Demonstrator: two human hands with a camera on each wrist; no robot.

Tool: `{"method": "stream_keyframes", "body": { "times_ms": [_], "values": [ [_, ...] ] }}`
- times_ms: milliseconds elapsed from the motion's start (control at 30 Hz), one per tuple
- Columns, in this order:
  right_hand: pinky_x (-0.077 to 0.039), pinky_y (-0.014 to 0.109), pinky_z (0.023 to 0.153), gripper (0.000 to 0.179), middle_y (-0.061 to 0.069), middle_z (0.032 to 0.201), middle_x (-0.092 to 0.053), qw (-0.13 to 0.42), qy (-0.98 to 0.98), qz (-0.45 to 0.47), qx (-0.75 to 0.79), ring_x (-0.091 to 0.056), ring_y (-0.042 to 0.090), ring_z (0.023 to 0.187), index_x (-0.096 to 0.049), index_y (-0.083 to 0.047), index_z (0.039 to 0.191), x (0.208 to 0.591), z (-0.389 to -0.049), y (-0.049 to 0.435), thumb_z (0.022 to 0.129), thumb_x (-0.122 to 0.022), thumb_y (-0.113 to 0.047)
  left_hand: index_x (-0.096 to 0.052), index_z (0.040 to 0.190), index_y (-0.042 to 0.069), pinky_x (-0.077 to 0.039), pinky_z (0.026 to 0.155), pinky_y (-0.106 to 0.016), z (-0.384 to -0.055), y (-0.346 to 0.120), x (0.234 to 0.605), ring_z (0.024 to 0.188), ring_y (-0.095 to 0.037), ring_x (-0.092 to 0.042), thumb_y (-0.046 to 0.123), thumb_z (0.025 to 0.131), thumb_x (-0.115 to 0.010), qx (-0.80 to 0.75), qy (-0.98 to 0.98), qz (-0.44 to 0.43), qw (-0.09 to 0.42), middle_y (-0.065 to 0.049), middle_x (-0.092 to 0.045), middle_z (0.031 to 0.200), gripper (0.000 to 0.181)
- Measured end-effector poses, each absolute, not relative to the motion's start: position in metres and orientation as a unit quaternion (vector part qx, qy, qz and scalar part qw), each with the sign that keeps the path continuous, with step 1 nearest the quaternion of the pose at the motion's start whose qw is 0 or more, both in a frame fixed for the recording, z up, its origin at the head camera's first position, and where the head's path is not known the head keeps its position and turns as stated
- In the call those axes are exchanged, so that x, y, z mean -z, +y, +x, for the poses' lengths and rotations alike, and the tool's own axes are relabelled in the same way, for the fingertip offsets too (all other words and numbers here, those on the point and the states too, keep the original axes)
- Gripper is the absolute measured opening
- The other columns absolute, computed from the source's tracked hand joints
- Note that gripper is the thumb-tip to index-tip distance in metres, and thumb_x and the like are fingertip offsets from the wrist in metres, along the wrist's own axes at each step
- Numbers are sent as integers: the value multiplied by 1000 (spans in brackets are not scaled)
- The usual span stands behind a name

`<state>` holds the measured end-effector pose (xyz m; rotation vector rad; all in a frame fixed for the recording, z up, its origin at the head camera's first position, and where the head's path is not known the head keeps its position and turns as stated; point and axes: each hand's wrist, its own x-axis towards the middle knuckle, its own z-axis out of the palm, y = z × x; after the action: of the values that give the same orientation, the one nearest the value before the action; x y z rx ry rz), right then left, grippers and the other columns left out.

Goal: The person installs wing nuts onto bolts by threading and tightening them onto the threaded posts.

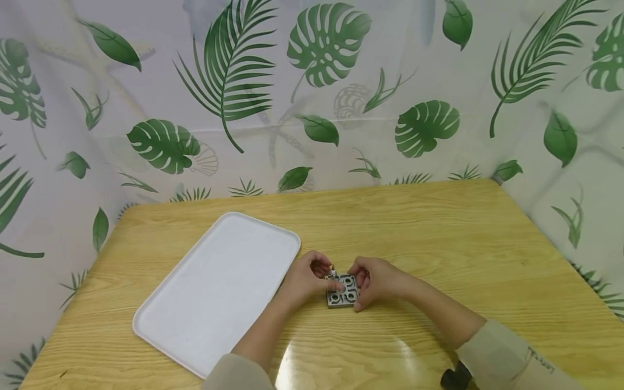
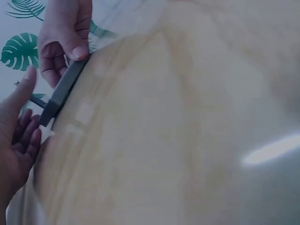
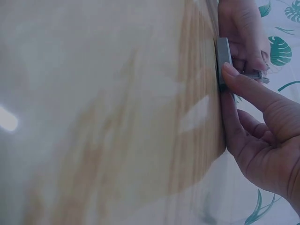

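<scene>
A grey square metal plate (image 1: 343, 297) with several round holes and raised ridges lies on the wooden table. Near its far left corner stands a small silver metal post (image 1: 333, 273) with a knobbed top, seen sideways in both wrist views. My right hand (image 1: 372, 279) pinches the plate's right edge, the thumb at the near right corner. My left hand (image 1: 303, 281) is around the post, thumb over the plate on the near side and fingers bent beyond it. In the left wrist view, my left hand's fingers (image 2: 29, 133) are loosely bent, with a gap around the post.
A large white tray (image 1: 219, 287) lies at an angle on the left of the table (image 1: 429, 227), beside my left forearm. Leaf-patterned cloth (image 1: 341, 130) hangs behind the table and along its sides. A dark object (image 1: 456, 376) shows at my right sleeve.
</scene>
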<state>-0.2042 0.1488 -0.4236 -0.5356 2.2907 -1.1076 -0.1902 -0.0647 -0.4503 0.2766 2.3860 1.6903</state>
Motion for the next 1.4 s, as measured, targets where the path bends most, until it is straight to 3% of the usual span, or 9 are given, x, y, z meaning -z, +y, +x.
{"method": "stream_keyframes", "body": {
  "times_ms": [200,333,433,600,933,1067,1233,1400],
  "values": [
    [-50,25,65,61,8,86,-57,264,851,-199,409,-56,15,73,-54,4,108,422,-204,150,59,-89,-6,-62,95,14,-51,77,-26,-183,-60,460,85,-12,-60,29,67,-85,-609,788,75,54,1,-63,93,40],
    [-50,24,64,61,8,85,-57,261,849,-204,412,-55,15,72,-54,5,108,421,-204,151,59,-88,-6,-65,91,10,-53,76,-24,-182,-57,461,84,-12,-64,23,72,-82,-627,772,99,14,-2,-67,92,28],
    [-49,24,64,60,8,85,-57,258,848,-208,412,-55,14,71,-54,5,108,421,-204,151,59,-88,-6,-67,89,8,-52,74,-23,-183,-57,463,82,-13,-65,20,76,-80,-638,764,98,13,-6,-68,91,22],
    [-49,23,63,60,8,85,-56,257,848,-212,412,-55,13,71,-54,5,107,422,-204,151,59,-89,-6,-70,93,10,-50,78,-24,-189,-62,462,85,-11,-63,23,78,-77,-623,771,113,69,-4,-69,94,21],
    [-49,23,63,60,9,86,-57,260,842,-212,422,-56,13,71,-54,6,108,425,-203,150,59,-88,-5,-68,104,10,-46,86,-26,-218,-82,446,93,-11,-59,19,88,-67,-543,766,220,265,0,-66,100,18],
    [-50,23,64,60,9,86,-57,258,841,-217,424,-57,13,71,-54,6,108,426,-203,151,60,-88,-6,-67,109,10,-45,88,-27,-224,-86,443,97,-11,-57,17,91,-64,-533,755,223,310,-1,-66,105,20],
    [-50,23,64,60,9,86,-57,257,839,-216,428,-57,13,71,-54,6,108,428,-203,150,59,-88,-5,-62,120,5,-44,96,-29,-222,-86,450,112,-17,-58,9,85,-70,-576,742,201,278,-8,-63,120,35],
    [-49,23,64,60,9,86,-57,258,839,-211,429,-57,13,71,-54,5,108,430,-202,151,59,-88,-5,-60,117,5,-41,101,-34,-203,-71,462,116,-22,-56,9,77,-78,-624,754,124,161,-8,-62,120,44]
  ]
}}
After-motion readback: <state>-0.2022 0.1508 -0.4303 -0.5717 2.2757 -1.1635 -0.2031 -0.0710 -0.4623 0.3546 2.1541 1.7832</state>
